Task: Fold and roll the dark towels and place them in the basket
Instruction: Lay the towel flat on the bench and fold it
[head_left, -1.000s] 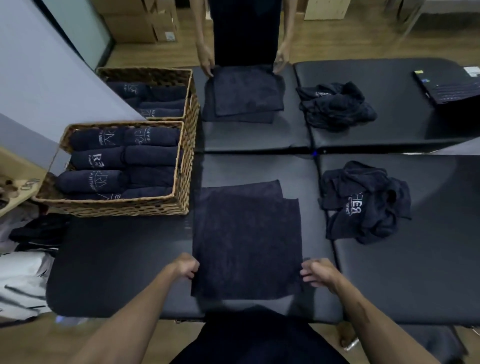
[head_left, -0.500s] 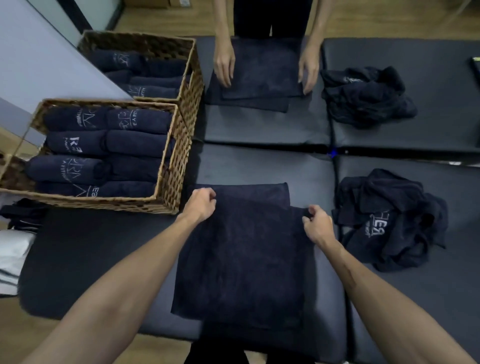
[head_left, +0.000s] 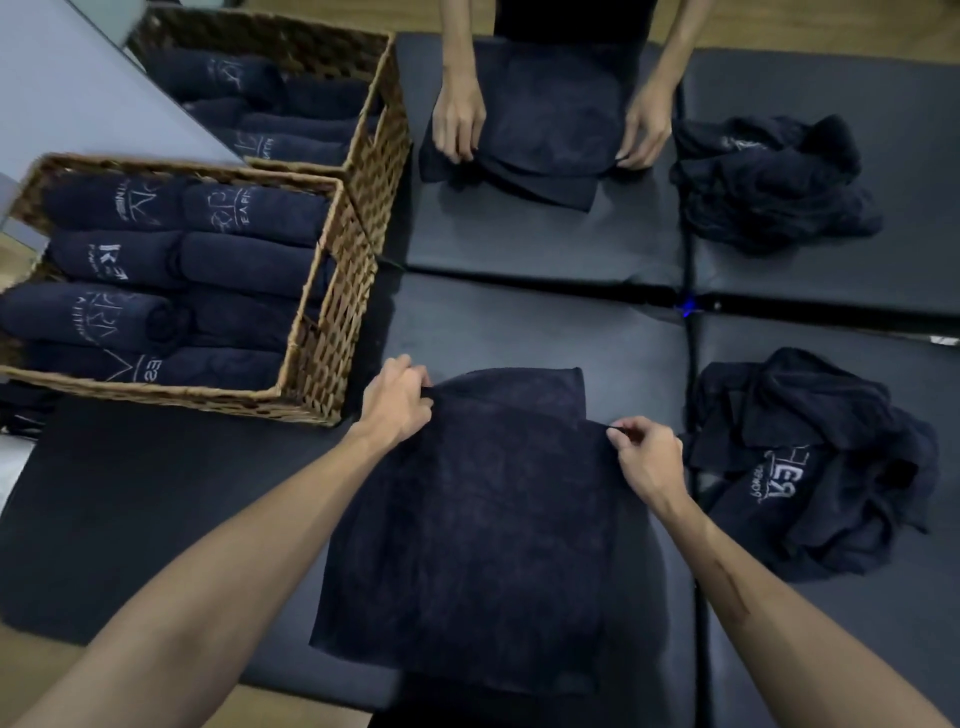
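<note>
A dark navy towel (head_left: 467, 530) lies folded flat on the black padded counter (head_left: 545, 332), its terry nap soft and matte, a narrower layer showing at its far edge. The left hand (head_left: 397, 402) grips the far left corner with curled fingers; the right hand (head_left: 647, 457) pinches the far right corner between thumb and fingertips. Left of the towel stands a woven wicker basket (head_left: 322, 358), square-sided, holding rolled towels (head_left: 171, 270) with pale printed logos. A crumpled pile of towels (head_left: 810, 467) sits to the right. Across the counter, another person's hands (head_left: 460, 124) hold a similar towel.
</note>
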